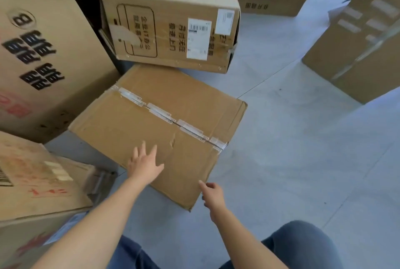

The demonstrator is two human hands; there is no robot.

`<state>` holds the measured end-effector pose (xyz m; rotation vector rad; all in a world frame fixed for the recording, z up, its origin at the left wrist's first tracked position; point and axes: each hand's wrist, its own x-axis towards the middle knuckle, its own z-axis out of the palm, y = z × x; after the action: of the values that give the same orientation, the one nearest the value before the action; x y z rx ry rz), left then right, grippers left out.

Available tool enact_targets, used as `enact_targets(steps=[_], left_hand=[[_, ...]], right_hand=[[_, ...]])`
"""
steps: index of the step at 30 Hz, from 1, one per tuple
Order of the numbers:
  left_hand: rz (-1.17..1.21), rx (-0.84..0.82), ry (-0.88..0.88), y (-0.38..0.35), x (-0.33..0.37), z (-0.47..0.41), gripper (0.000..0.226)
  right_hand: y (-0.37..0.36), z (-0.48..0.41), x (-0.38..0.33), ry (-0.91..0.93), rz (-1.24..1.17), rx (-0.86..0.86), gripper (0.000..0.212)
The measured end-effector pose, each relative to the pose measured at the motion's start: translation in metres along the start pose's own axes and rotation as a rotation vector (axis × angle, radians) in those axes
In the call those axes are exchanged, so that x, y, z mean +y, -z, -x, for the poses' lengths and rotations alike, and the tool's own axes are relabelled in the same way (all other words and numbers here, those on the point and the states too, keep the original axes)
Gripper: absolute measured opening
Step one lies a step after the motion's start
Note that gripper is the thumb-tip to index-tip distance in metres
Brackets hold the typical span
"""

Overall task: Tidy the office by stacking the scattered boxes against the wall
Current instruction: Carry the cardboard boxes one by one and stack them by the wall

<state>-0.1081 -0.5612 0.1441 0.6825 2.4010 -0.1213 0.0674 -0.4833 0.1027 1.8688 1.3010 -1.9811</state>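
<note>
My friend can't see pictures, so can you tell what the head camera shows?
A person's left hand lies flat on a taped cardboard box on the grey floor, and the right hand reaches for its near edge. Other boxes stand around it, and a labelled box sits just behind.

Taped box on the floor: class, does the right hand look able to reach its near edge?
Probably yes: the right hand sits at the near edge of the taped box, nothing between them.

Matt brown corrugated cardboard box (160, 130), creased, its seam sealed with glossy clear tape (171, 115); neighbouring carton (171, 24) bears smooth white paper labels (198, 38); floor (303, 160) smooth, pale grey.
</note>
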Motion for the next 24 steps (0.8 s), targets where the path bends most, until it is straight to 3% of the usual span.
enact_targets(steps=[2, 5, 8, 12, 15, 20, 24], left_hand=[[-0.023, -0.009, 0.023, -0.018, -0.007, -0.015, 0.081], [-0.014, 0.022, 0.031, -0.036, -0.009, -0.021, 0.087], [-0.036, 0.046, 0.028, -0.041, 0.001, -0.019, 0.089], [-0.136, 0.042, -0.146, -0.039, 0.030, -0.013, 0.076], [-0.093, 0.090, -0.246, -0.037, 0.041, -0.016, 0.064], [0.307, 0.174, 0.201, -0.021, 0.001, -0.040, 0.080], [0.559, 0.237, 0.422, -0.010, -0.037, -0.058, 0.090]], right_hand=[[-0.012, -0.017, 0.014, 0.036, -0.031, -0.010, 0.032], [-0.018, -0.025, 0.024, 0.130, -0.067, 0.018, 0.012], [-0.007, -0.029, 0.018, 0.159, -0.075, 0.077, 0.024], [0.051, -0.039, -0.010, 0.177, -0.143, 0.232, 0.014], [0.111, -0.050, -0.033, 0.220, -0.171, 0.363, 0.032], [0.139, -0.048, -0.019, 0.230, -0.245, 0.472, 0.042], [0.128, -0.042, 0.014, 0.208, -0.239, 0.405, 0.040]])
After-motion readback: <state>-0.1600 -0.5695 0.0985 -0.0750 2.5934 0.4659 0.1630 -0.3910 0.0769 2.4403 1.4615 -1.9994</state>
